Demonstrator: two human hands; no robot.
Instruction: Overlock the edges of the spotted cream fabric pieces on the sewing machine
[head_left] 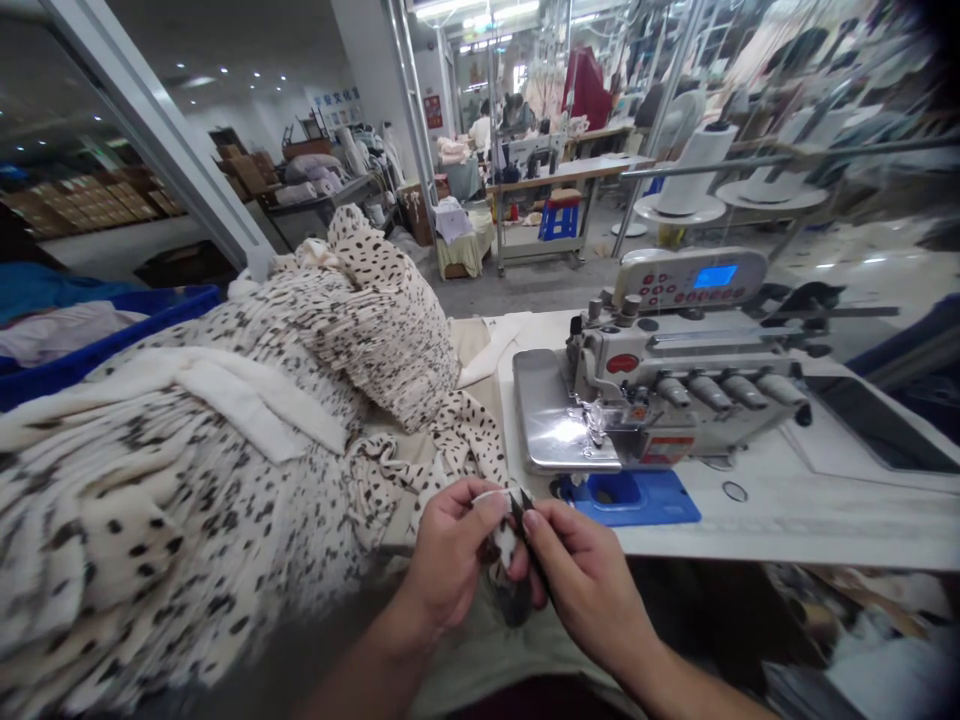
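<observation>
My left hand (448, 555) pinches the edge of a cream fabric with black spots (225, 450) just below the table's front edge. My right hand (581, 575) is closed too, gripping the same bit of fabric beside the left thumb, with a small dark thing between its fingers that I cannot make out. The fabric runs up to the left into a large heap that covers the left half of the view. A white overlock sewing machine (675, 385) stands on the table to the right of my hands, its metal plate (551, 420) bare.
A blue pad (630, 497) lies in front of the machine on the white table (787, 510). A blue bin (90, 345) sits at the far left. White thread cones (694, 170) stand behind the machine. Other workstations and a blue stool (559, 215) are farther back.
</observation>
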